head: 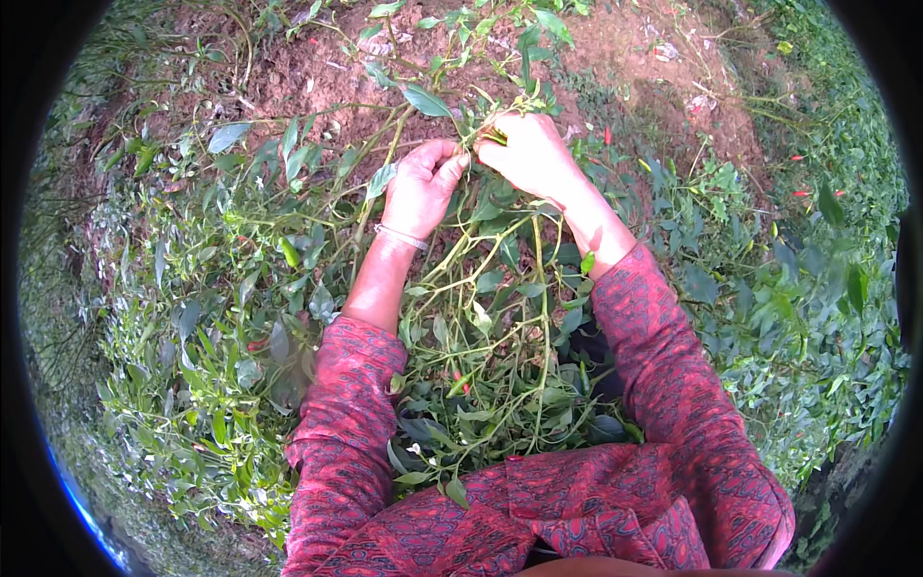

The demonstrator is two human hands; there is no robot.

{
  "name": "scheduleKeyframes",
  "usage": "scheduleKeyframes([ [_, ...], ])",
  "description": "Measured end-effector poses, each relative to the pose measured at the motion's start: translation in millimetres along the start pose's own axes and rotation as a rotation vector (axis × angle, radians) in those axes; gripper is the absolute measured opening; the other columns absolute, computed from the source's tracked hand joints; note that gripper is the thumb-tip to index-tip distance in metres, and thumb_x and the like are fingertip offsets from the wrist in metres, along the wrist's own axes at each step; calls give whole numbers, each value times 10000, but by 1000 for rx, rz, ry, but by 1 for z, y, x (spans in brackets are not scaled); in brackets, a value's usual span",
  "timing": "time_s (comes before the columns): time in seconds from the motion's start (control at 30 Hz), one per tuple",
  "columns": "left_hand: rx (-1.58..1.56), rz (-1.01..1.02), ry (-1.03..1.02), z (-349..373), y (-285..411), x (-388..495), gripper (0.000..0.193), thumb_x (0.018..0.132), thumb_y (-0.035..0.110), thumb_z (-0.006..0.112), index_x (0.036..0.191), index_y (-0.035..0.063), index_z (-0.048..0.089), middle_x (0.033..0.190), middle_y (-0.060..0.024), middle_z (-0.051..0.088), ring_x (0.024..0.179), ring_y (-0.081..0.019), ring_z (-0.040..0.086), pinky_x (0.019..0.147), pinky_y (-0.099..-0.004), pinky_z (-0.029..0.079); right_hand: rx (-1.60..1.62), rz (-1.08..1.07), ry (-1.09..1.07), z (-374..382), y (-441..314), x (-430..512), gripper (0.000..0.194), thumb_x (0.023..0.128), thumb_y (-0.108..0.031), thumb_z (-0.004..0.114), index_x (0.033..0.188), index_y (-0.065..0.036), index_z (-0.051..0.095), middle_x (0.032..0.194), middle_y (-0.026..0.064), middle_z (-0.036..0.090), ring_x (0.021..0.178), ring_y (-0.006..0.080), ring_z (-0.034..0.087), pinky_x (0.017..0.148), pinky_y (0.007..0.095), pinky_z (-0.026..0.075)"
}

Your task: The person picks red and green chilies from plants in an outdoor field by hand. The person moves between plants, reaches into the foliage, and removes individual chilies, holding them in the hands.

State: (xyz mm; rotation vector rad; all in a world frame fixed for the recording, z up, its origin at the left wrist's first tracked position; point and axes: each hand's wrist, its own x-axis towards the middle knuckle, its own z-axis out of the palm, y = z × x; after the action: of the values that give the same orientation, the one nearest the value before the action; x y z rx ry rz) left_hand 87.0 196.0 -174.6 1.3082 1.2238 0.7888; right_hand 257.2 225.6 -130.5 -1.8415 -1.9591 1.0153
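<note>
My left hand (422,184), with a pale band on its wrist, pinches a thin chilli plant stem (467,135) between thumb and forefinger. Close beside it on the right, my right hand (532,155) is curled around a few green chillies (495,135), its fingertips at the same sprig. Sunlight washes out much of this hand, and some of what it holds is hidden in the palm. Below both hands spread the plant's pale green branches (476,267). Among them hang a red chilli (461,382) and a green chilli (458,387).
Another green chilli (289,252) hangs left of my left forearm, and one (588,262) touches my right wrist. Reddish bare soil (634,65) lies beyond the hands, with pale litter (665,52) on it. Dense chilli foliage (216,425) rises on both sides.
</note>
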Motion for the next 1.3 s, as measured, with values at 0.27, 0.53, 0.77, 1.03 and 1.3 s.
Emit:
scheduleKeyframes([
  [0.27,-158,-74,56,-2,-17,-1,107,875,104,589,957,35,589,845,50,565,775,-31,470,715,-186,406,1569,450,43,-54,55,14,225,883,-169,510,983,33,515,672,42,455,489,92,385,397,225,286],
  [0.53,-170,-166,52,1,-8,-1,101,876,94,586,960,37,586,870,39,574,791,-38,481,732,-189,404,1759,381,313,-124,189,-7,110,848,-150,534,825,-50,496,706,14,481,540,106,403,430,214,305],
  [0.77,-103,-94,77,2,-11,0,122,869,49,578,989,28,574,838,32,564,711,-27,451,640,-158,380,1839,642,371,-109,241,-39,230,864,-221,566,1012,-54,511,673,-16,477,530,103,415,421,215,303],
  [1.03,-173,-92,76,8,-10,3,105,866,37,581,971,32,574,839,30,560,738,-36,465,686,-165,388,444,1028,118,-85,251,-59,187,699,-155,654,599,-13,583,559,78,556,462,169,492,416,317,357],
  [1.3,-217,-78,97,12,-14,6,117,839,-6,580,953,13,567,909,-12,542,832,-82,497,766,-208,413,225,938,-268,-70,243,-62,206,642,-185,627,641,20,605,597,105,587,483,192,519,461,356,409],
])
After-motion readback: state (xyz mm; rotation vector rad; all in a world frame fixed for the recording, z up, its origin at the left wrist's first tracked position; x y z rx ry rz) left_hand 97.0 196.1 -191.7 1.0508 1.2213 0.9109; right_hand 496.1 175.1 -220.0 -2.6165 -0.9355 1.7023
